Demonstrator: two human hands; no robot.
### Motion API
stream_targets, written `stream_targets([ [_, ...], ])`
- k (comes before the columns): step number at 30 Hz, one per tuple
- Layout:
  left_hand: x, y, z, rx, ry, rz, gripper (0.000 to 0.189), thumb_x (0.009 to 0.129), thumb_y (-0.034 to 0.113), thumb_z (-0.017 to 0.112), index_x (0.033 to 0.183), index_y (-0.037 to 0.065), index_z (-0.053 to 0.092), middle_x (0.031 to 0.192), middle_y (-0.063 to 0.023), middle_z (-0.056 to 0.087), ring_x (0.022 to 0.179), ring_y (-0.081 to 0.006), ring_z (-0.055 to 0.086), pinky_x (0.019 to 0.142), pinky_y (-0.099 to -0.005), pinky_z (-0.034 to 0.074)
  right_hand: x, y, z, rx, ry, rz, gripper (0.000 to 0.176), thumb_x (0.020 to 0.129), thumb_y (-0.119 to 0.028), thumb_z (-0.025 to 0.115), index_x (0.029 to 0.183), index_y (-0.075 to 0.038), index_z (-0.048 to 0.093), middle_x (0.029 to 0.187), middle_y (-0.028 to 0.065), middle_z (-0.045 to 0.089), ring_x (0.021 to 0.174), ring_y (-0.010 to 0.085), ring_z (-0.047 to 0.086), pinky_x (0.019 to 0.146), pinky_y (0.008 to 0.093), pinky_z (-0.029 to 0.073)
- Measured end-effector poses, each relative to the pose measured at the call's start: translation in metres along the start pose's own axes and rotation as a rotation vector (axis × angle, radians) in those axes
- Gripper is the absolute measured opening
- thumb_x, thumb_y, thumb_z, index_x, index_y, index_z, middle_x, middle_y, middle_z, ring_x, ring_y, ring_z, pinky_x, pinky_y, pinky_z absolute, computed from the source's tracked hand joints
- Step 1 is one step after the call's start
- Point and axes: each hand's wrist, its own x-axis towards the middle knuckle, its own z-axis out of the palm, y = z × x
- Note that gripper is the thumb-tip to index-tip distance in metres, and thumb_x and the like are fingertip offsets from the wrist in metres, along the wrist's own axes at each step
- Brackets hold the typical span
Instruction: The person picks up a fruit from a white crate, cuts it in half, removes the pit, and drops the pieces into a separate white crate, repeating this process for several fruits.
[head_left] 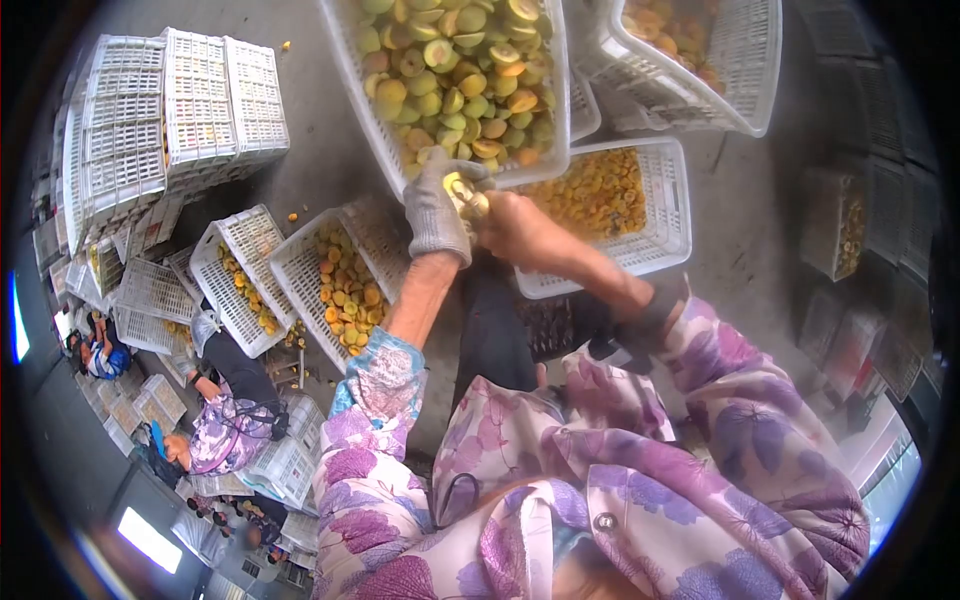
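My left hand, in a grey knit glove, is closed around a cut apricot, its yellow flesh facing up. My bare right hand is closed in a fist against that fruit. What its fingers grip is hidden and blurred by motion. Just beyond my hands, a white plastic crate holds many green-yellow apricot halves. Below my right hand stands a lower white crate with small orange pieces, too small to name surely.
Another crate of orange fruit stands at upper right. Tilted crates with apricots are at left, near stacked white crates. A co-worker in a floral top sits at lower left, with more people behind. Crates also line the right side.
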Motion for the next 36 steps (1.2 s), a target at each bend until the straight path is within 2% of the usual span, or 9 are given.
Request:
stream_targets([
  [2, -0.001, 0.011, 0.002, 0.106, -0.056, -0.071, 0.043, 0.094, 0.035, 0.051, 0.073, 0.0, 0.064, 0.074, -0.0101, 0.065, 0.067, -0.0172, 0.062, 0.065, -0.0283, 0.051, 0.003, -0.022, -0.025, 0.259, -0.371, 0.502, 0.017, 0.08, -0.007, 0.062, 0.087, 0.002, 0.048, 0.069, 0.0245, 0.059, 0.062, 0.0432, 0.058, 0.054, 0.0441, 0.047],
  [6, 0.001, 0.02, 0.011, 0.337, -0.168, -0.092, 0.043, 0.092, 0.037, 0.052, 0.072, 0.001, 0.065, 0.068, -0.0093, 0.062, 0.061, -0.0183, 0.058, 0.058, -0.0311, 0.048, -0.016, 0.036, 0.007, -0.12, 0.133, -0.165, 0.008, 0.084, -0.005, 0.051, 0.087, 0.002, 0.053, 0.059, 0.0097, 0.055, 0.05, 0.021, 0.057, 0.044, 0.0374, 0.043],
  [10, -0.011, 0.032, 0.024, 0.459, -0.201, -0.283, 0.045, 0.093, 0.04, 0.05, 0.076, 0.001, 0.065, 0.07, -0.0097, 0.062, 0.06, -0.0198, 0.059, 0.056, -0.0327, 0.048, -0.023, -0.002, -0.019, 0.209, -0.319, 0.45, 0.01, 0.085, -0.006, 0.054, 0.086, 0.002, 0.047, 0.063, 0.0217, 0.059, 0.06, 0.0348, 0.062, 0.052, 0.0433, 0.046],
  [18, -0.005, 0.011, 0.028, 0.203, -0.124, -0.379, 0.047, 0.093, 0.048, 0.049, 0.077, 0.005, 0.062, 0.075, -0.0097, 0.063, 0.062, -0.0217, 0.059, 0.057, -0.0353, 0.051, -0.03, 0.061, 0.016, -0.21, 0.237, -0.21, 0.013, 0.086, -0.009, 0.053, 0.09, 0.003, 0.055, 0.062, 0.0153, 0.06, 0.052, 0.0264, 0.061, 0.048, 0.0395, 0.046],
  [20, -0.01, 0.008, 0.024, 0.263, -0.148, -0.34, 0.046, 0.093, 0.047, 0.049, 0.079, 0.004, 0.061, 0.075, -0.0101, 0.062, 0.063, -0.022, 0.058, 0.055, -0.0353, 0.051, -0.026, 0.001, -0.025, 0.32, -0.35, 0.534, 0.015, 0.086, -0.01, 0.057, 0.089, 0.004, 0.05, 0.068, 0.0264, 0.06, 0.062, 0.0415, 0.062, 0.054, 0.0456, 0.047],
  [22, -0.015, 0.002, 0.025, 0.355, -0.134, -0.345, 0.047, 0.094, 0.045, 0.049, 0.076, 0.003, 0.06, 0.074, -0.0115, 0.062, 0.063, -0.0224, 0.059, 0.054, -0.0354, 0.051, -0.036, 0.006, -0.022, 0.171, -0.341, 0.532, 0.015, 0.086, -0.009, 0.056, 0.085, 0.004, 0.049, 0.069, 0.0273, 0.06, 0.063, 0.0421, 0.062, 0.053, 0.0476, 0.047],
  [26, -0.009, 0.007, 0.037, 0.44, -0.11, -0.341, 0.048, 0.095, 0.044, 0.048, 0.078, 0.001, 0.06, 0.072, -0.0121, 0.061, 0.061, -0.0231, 0.058, 0.053, -0.036, 0.05, -0.04, 0.065, 0.005, -0.385, 0.045, -0.046, 0.026, 0.089, -0.011, 0.05, 0.112, -0.001, 0.055, 0.066, 0.0073, 0.05, 0.052, 0.0139, 0.049, 0.04, 0.03, 0.041],
  [29, -0.007, 0.013, 0.031, 0.303, -0.202, -0.402, 0.048, 0.094, 0.047, 0.048, 0.086, 0.002, 0.061, 0.082, -0.0105, 0.063, 0.068, -0.0216, 0.06, 0.061, -0.0349, 0.051, -0.04, 0.023, -0.038, 0.874, -0.46, 0.42, 0.005, 0.085, -0.009, 0.051, 0.086, -0.005, 0.049, 0.059, -0.0042, 0.039, 0.045, 0.0042, 0.037, 0.037, 0.0218, 0.03],
  [36, -0.053, -0.006, 0.045, -0.006, 0.13, 0.089, 0.045, 0.094, 0.044, 0.053, 0.078, 0.001, 0.056, 0.08, -0.0104, 0.061, 0.068, -0.0199, 0.059, 0.067, -0.0326, 0.051, -0.047, -0.004, -0.042, 0.769, -0.438, 0.401, 0.009, 0.091, -0.013, 0.052, 0.093, -0.005, 0.048, 0.063, -0.0049, 0.041, 0.046, 0.0044, 0.035, 0.038, 0.0217, 0.028],
])
